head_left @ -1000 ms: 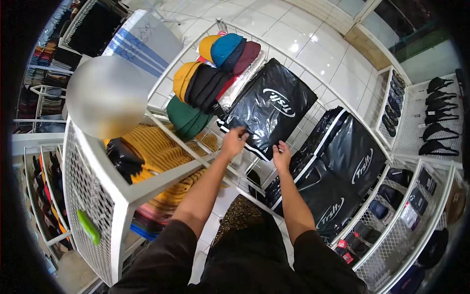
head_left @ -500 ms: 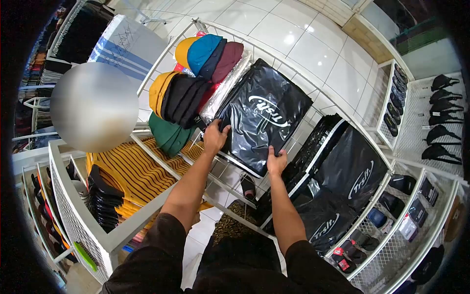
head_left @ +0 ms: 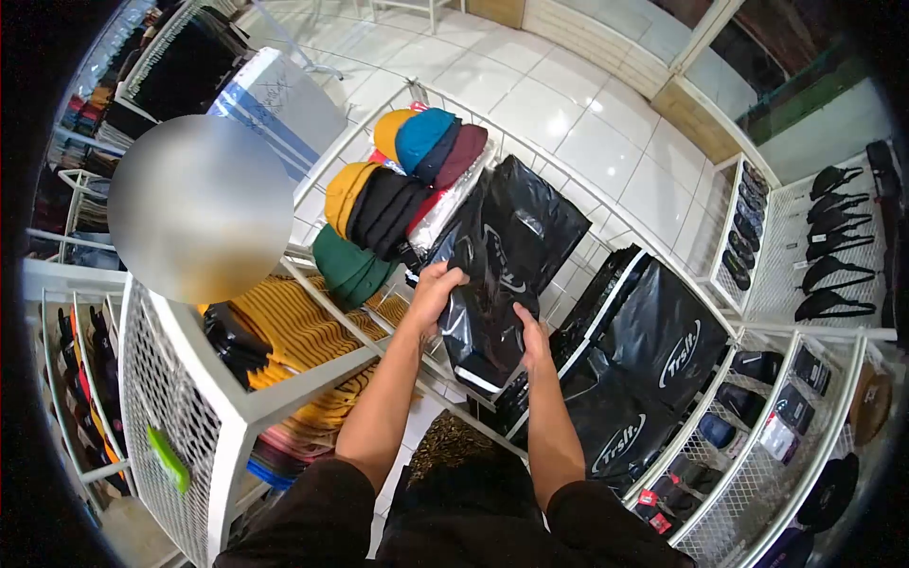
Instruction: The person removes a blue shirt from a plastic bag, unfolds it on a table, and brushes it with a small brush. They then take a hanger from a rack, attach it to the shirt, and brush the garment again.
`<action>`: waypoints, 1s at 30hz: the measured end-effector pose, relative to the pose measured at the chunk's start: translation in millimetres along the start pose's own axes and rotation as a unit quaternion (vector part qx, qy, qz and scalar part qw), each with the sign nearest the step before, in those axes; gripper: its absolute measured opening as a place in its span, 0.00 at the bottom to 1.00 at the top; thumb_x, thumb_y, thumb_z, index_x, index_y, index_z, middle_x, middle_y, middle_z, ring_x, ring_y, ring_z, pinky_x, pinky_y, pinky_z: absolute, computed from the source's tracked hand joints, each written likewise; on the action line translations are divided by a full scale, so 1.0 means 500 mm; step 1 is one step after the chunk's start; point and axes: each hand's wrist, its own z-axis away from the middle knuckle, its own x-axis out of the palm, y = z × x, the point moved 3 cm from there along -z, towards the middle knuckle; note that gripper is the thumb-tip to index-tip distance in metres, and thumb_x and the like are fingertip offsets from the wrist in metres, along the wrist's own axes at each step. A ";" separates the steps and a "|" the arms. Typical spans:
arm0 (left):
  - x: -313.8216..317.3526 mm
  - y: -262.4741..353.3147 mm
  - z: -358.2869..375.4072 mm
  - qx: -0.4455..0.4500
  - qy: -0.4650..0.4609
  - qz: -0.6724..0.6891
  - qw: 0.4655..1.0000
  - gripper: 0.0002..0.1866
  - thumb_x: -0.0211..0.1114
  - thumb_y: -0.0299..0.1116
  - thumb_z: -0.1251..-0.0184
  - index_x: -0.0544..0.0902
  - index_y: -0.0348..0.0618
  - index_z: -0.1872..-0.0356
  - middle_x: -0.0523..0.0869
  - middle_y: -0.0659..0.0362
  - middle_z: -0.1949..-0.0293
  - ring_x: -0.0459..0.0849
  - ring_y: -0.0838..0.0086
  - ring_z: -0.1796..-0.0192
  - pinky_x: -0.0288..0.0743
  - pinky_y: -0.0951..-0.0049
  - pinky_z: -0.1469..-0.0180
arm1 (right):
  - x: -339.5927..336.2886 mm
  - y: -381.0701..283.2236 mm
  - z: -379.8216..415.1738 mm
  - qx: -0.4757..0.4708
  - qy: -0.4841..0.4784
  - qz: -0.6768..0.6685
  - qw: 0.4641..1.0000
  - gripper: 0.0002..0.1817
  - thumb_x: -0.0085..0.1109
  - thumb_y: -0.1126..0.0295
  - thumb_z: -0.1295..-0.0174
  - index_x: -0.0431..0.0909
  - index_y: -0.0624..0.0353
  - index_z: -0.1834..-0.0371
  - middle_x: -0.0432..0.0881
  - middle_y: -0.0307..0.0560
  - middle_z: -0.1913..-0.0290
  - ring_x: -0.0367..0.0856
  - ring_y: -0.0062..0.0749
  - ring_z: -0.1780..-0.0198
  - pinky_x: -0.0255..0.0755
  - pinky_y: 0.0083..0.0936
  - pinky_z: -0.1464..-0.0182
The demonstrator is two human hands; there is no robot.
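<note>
A glossy black plastic package (head_left: 530, 222) with white "Trslt." lettering is held between my hands over a white wire rack. My left hand (head_left: 437, 295) is closed on its left edge, thumb on top. On the opposite edge, near the lower corner, my right hand (head_left: 532, 339) grips it, also with the thumb on top. The package bows and creases between them, partly hiding the lettering. Just left of it are stacked caps: black caps (head_left: 386, 210), green caps (head_left: 348, 265) and a maroon cap (head_left: 464, 154). More black packages (head_left: 653, 331) lie to the right.
Yellow striped shirts (head_left: 303, 317) sit on the left behind a white mesh panel (head_left: 175, 407). A white and blue box (head_left: 270, 109) stands at the back left. Small packs (head_left: 743, 407) fill the right-hand wire shelves. A blurred round patch (head_left: 201, 208) covers part of the view.
The package has gone from nearly flat to bowed and creased, its near end drawn slightly toward me. My hands are closer together on it. The camera view has shifted.
</note>
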 end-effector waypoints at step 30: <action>-0.473 0.199 1.537 0.532 0.200 0.110 0.815 0.12 0.63 0.25 0.35 0.86 0.35 0.53 0.89 0.61 0.63 0.86 0.81 0.65 0.81 0.80 0.58 | 0.630 0.496 1.160 -0.482 -0.552 0.227 0.641 0.13 0.59 0.67 0.24 0.85 0.67 0.54 0.82 0.32 0.62 0.73 0.14 0.61 0.69 0.17 0.57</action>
